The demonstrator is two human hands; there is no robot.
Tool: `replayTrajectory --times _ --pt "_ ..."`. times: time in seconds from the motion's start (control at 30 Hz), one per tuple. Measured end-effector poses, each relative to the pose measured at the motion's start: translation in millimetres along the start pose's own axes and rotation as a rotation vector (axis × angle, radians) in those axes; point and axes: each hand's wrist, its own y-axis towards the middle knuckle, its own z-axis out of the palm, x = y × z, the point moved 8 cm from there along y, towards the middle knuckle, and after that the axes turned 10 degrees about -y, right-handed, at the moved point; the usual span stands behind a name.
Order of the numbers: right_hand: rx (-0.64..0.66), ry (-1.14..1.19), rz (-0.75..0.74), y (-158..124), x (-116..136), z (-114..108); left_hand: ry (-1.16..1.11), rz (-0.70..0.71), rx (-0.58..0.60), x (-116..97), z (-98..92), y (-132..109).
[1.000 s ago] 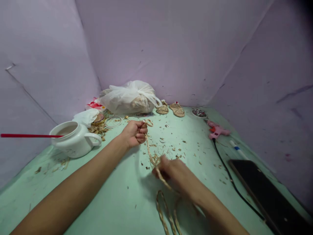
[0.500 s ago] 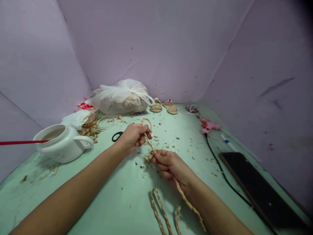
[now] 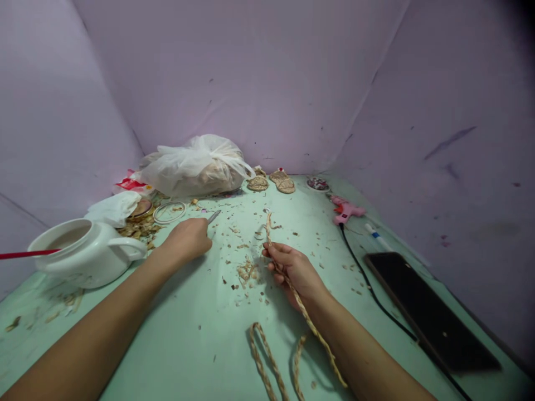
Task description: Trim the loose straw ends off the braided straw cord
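Right hand (image 3: pixel 295 273): I see it pinching one braided straw cord (image 3: pixel 308 317) above mid-tabletop (image 3: pixel 179 351), the cord's tail trailing toward the near edge. Left hand (image 3: pixel 188 238): curled, one metal blade (image 3: pixel 214 216) projecting beyond; grip, I cannot tell. Pink glue gun (image 3: pixel 348 211): toward right edge. Woven sandals (image 3: pixel 282 182): far edge.

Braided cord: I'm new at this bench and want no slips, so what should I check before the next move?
1. Right hand gripping braided cord: ok, near its far end.
2. Left hand gripping metal tool: cannot tell, hand hides it.
3. Tool tip apart from cord: ok.
4. Held cord apart from black cable: ok.
5. Pink glue gun cool: cannot tell.
6. Table free of scraps: not ok, some lie between the hands.
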Motion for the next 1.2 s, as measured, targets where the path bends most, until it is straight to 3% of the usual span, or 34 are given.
replayTrajectory --times 0.23,0.4,0.6,0.73,0.83,0.9,0.97,1.03,1.13,1.2 --pt "-0.038 -0.021 -0.023 -0.1 1.9 -3.0 -0.039 -0.046 -0.051 17.9 -13.0 11.2" --pt "-0.041 -0.050 -0.008 -0.7 -1.0 -2.3 -0.051 -0.140 -0.001 34.3 -15.6 12.9" --pt "-0.049 -0.066 -0.012 -0.6 -2.1 -1.6 -0.022 -0.144 -0.032 28.4 -12.4 9.0" --pt "-0.045 -0.066 -0.008 -1.1 -1.9 -1.3 -0.070 -0.118 -0.073 25.8 -21.2 9.2" --pt "-0.049 -0.062 -0.015 -2.2 -0.1 -2.2 -0.253 -0.087 -0.131 22.4 -33.1 8.3" --pt "-0.045 -0.053 -0.030 -2.4 2.2 -2.8 -0.582 -0.091 -0.132 21.1 -36.5 5.9" --pt "-0.040 -0.037 -0.053 -2.0 5.0 -3.7 -0.962 -0.133 -0.037 18.1 -29.8 2.0" --pt "-0.042 -0.022 -0.071 -0.9 7.1 -5.3 -1.240 -0.156 0.142 7.0 -16.8 -4.5" --pt "-0.060 -0.004 -0.082 1.2 8.0 -8.4 -1.500 -0.069 0.402 -22.7 -1.3 -17.4" --pt "-0.069 0.002 -0.079 2.5 7.8 -9.5 -1.600 -0.007 0.503 -42.7 7.0 -25.1"
